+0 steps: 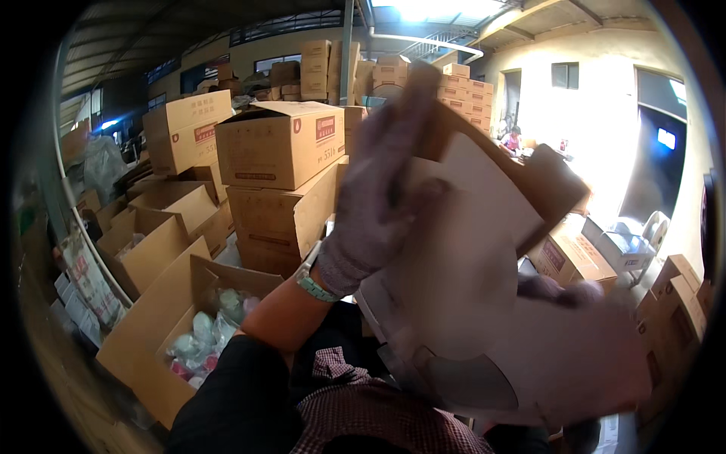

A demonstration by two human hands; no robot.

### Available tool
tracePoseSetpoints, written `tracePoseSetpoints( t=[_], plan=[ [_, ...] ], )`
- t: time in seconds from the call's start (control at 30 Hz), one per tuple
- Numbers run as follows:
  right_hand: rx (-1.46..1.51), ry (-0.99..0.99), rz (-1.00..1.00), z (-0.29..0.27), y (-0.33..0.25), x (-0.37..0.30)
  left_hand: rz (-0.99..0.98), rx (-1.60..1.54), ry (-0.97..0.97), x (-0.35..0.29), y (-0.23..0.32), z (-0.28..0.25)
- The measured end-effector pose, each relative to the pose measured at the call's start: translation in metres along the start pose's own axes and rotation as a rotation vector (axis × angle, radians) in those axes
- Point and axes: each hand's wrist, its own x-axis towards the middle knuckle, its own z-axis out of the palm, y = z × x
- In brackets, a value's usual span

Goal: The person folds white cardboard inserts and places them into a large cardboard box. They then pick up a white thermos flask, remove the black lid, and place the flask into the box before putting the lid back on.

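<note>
In front of me, a partly folded carton [484,219], pale on one side and brown on the other, is tilted and smeared by motion. Near its lower part shows a rounded, darker grey patch [469,380]. My left hand [367,204], in a light knit glove, is raised at the carton's left side. Its fingers stretch upward along the brown edge, and the thumb stands apart towards the pale face. My right hand [560,291], also gloved, curls over the carton's far right edge; the pale board hides most of it.
An open box [144,352] with plastic-wrapped items [203,340] stands at my lower left. Stacked cartons [280,144] rise behind it. On the right are a closed carton [572,257] and a grey bin [618,246]. A person [512,140] sits far back.
</note>
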Motion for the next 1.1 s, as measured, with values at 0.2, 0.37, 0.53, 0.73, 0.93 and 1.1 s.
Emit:
tracePoseSetpoints(
  t=[0.2, 0.37, 0.53, 0.73, 0.93, 1.1],
  plan=[
    [0.129, 0.313, 0.375, 0.0, 0.027, 0.002, -0.118, -0.817, -0.291, -0.008, 0.007, 0.001],
    [1.099, 0.599, 0.379, 0.017, 0.049, -0.032, -0.307, -1.057, -0.281, -0.028, 0.018, 0.006],
    [0.806, 0.61, 0.525, 0.019, 0.064, -0.074, -0.536, -0.758, -0.537, -0.027, -0.006, 0.006],
    [0.605, 0.487, 0.44, 0.006, 0.065, -0.066, -0.582, -0.825, -0.596, -0.033, -0.037, 0.018],
    [0.221, 0.472, 0.645, 0.016, 0.057, -0.053, -0.523, -0.463, -0.614, -0.03, -0.04, 0.033],
    [-0.249, -0.105, 0.321, 0.017, 0.049, -0.033, -0.394, -0.217, -0.966, -0.024, -0.048, 0.048]
  ],
)
